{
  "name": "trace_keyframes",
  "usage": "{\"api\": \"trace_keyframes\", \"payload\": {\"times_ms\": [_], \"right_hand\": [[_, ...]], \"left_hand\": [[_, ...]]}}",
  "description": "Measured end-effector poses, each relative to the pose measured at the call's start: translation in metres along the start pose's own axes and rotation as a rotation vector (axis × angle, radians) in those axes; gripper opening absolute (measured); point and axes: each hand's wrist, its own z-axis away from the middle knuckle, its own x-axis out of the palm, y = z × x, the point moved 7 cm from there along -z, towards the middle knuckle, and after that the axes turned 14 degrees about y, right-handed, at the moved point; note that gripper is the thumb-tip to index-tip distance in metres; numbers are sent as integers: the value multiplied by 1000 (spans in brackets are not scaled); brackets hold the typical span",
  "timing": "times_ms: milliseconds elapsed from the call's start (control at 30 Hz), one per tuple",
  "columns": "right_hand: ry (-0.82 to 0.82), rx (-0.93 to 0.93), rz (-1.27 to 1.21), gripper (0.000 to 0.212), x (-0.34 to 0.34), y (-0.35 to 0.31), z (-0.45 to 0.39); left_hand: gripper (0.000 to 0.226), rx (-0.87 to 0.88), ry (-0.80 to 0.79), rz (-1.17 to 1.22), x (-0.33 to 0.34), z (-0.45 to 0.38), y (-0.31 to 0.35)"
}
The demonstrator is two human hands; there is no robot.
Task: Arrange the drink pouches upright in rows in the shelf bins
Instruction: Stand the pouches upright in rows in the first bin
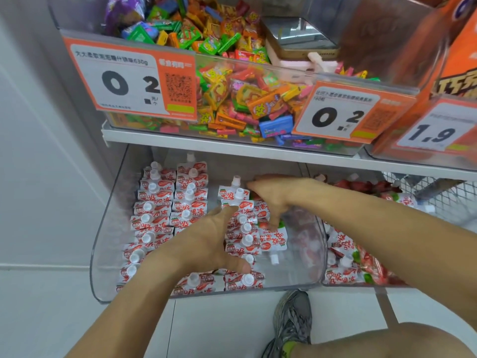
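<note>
White drink pouches with red print and white caps [154,202] stand in rows in a clear plastic bin [103,254] on the lower shelf. My left hand [206,239] lies spread over the middle rows with straight fingers, its thumb beside a cap near the bin's front. My right hand [273,195] reaches in from the right. Its fingers curl down over the top edge of a pouch [275,241] that lies flat with its cap toward me, right of the third row. The bin floor to the right of that pouch is bare.
A second clear bin [324,254] to the right holds loose, jumbled pouches. A wire basket [451,202] sits far right. The shelf above carries a candy bin [232,86] with orange price tags [124,81]. My shoe [291,321] and knee are below.
</note>
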Motion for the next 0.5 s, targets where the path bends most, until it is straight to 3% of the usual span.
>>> {"api": "trace_keyframes", "payload": {"times_ms": [100, 267, 500], "right_hand": [[-17, 10, 4, 67, -2, 9, -2], [115, 31, -53, 35, -19, 26, -5], [342, 237, -98, 36, -49, 42, 1]], "left_hand": [[121, 3, -2, 0, 1, 0, 0], [118, 4, -6, -8, 0, 2, 1], [99, 42, 60, -8, 1, 10, 7]]}}
